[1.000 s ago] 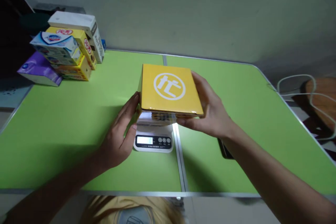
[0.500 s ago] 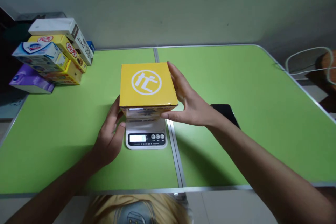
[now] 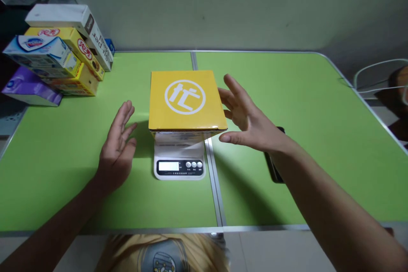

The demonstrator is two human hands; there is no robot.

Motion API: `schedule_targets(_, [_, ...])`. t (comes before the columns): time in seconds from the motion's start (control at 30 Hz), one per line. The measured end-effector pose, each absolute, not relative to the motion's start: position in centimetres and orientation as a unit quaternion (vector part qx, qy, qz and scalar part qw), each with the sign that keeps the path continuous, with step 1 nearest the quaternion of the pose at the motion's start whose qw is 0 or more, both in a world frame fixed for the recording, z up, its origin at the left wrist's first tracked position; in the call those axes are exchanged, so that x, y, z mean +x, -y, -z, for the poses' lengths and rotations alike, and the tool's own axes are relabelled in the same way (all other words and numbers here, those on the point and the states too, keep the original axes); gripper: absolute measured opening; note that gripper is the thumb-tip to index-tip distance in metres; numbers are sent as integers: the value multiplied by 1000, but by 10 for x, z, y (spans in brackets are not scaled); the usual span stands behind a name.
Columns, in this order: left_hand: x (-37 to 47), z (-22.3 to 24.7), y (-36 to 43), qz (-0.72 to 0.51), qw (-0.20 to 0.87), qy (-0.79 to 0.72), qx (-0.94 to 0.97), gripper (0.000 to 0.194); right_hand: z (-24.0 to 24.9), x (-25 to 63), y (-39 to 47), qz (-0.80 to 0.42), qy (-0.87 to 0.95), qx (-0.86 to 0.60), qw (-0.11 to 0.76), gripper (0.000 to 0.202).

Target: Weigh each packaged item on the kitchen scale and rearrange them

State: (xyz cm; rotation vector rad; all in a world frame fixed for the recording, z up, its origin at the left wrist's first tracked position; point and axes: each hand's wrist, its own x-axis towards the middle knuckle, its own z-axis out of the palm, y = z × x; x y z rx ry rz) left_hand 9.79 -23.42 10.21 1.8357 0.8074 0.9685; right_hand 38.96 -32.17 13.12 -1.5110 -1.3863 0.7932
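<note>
A yellow box (image 3: 187, 100) with a white circled character on top rests on a white digital scale (image 3: 180, 149). The box hides the rear of the scale, while its display and round buttons show in front. To the left of the box, my left hand (image 3: 118, 146) is open in the air and holds nothing. My right hand (image 3: 248, 121) is at the box's right side, fingers apart and nothing held, with a small gap seen between it and the box.
Several stacked boxes, among them a white one (image 3: 59, 15) and a purple one (image 3: 32, 87), stand at the green table's (image 3: 306, 106) back left. A black phone (image 3: 273, 166) lies partly under my right forearm. White cables (image 3: 376, 63) hang beyond the right edge.
Both hands have come away from the yellow box, my left hand moving left and my right hand right. The box now sits on the scale, and the view has shifted slightly.
</note>
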Motion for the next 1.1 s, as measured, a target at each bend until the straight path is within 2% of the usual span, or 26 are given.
schedule_targets(0.2, [95,-101,235,-379,438,-316,751,75,-133,380,319,-394,551,-581,452,113])
schedule_targets(0.43, [95,-104,234,-338,451,-310,766,78,-131,373,315,-343,650,-559,383,103])
schedule_targets(0.7, [103,-103,219,-210,485,-333,781,88,-110,370,307,-377,673,-497,399,105])
schedule_targets(0.87, [117,-116,197,-105,560,-312,760,67,-117,368,306,-385,653,-496,423,109])
schedule_targets(1.0, [143,-131,203,-53,534,-275,798,44,-133,391,326,-374,645,-501,439,109])
schedule_targets(1.1, [184,-139,224,-56,510,-249,821,43,-143,426,354,-353,635,-501,470,106])
